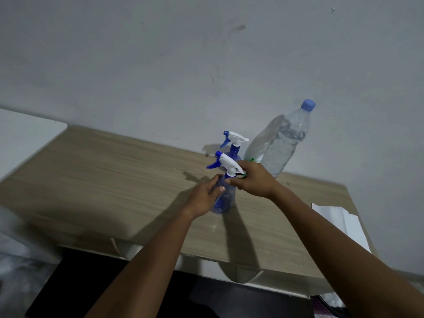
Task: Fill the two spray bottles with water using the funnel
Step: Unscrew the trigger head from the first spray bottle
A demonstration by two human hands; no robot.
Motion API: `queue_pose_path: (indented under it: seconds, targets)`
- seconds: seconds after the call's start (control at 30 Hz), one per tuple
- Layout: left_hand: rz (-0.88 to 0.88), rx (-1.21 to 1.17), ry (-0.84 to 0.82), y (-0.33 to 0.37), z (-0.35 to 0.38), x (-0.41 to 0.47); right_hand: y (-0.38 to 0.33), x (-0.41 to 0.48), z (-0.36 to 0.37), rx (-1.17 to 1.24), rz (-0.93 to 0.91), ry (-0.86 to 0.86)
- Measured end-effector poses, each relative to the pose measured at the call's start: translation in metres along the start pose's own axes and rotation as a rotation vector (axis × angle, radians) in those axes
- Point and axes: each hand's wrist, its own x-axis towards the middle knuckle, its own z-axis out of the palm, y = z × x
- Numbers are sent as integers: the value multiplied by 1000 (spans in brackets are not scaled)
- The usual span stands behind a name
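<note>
Progress: early stage, judged from how things stand. Both trigger heads are seated on their bottles, and no pouring is under way.

- Near spray bottle (226, 200): upright on the wooden table (114, 180), toward its middle. The clear bluish body is wrapped by the left hand (204, 198), fingers curled round it. No water level can be made out inside.
- Trigger head (227, 162) of that bottle: white with a blue nozzle. Its collar is pinched by the right hand (254, 180), thumb and fingers closed at the neck. This reads as the head being unscrewed, though it cannot be confirmed.
- Far spray bottle (234, 150): upright just behind the near one, close to the wall, untouched, head on.
- Water bottle (282, 145): large, clear, partly filled, standing to the right of the sprayers with its blue cap (308, 104) on.
- Green sliver (252, 159): glimpsed just behind the right hand, at the foot of the water bottle. It is possibly the funnel, but it is mostly hidden and cannot be identified.
- White paper (339, 216): lying at the table's right edge.

Left to do, by this reckoning: both heads removed, the water bottle uncapped, the funnel seated, each sprayer filled, and the heads refitted.
</note>
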Motion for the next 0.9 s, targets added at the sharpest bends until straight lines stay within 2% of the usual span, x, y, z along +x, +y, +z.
queue_pose_path:
  seconds: [0.1, 0.2, 0.47, 0.57, 0.73, 0.83, 0.9]
  targets:
    - [-13, 27, -3, -1, 0, 1, -4, 2, 12, -77, -16, 158]
    - [-5, 28, -10, -1, 0, 2, -3, 3, 17, -100, -29, 175]
    - [8, 26, -8, 3, -1, 0, -2, 5, 3, -9, -1, -98]
    - [0, 18, -11, 4, -1, 0, -1, 3, -4, 43, 1, -139]
    - [-21, 8, -8, 6, -2, -2, -3, 2, 4, 9, 34, 20]
    - [-28, 11, -14, 6, -2, -1, -1, 2, 10, 107, 76, 76]
    - [-26, 7, -11, 6, -1, 0, -1, 2, 9, 185, 80, 56]
